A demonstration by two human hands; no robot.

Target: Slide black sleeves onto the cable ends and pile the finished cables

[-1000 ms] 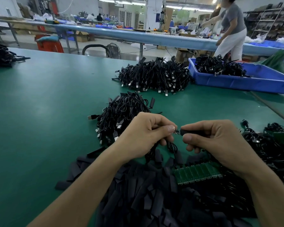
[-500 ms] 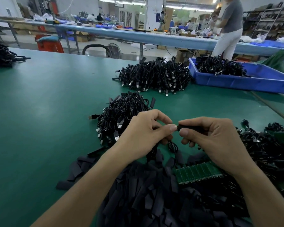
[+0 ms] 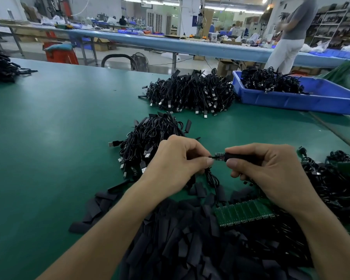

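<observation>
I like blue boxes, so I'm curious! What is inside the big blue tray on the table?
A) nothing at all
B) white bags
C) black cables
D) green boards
C: the blue tray at the far right holds a tangled heap of black cables, with no boards or bags in it.
</observation>
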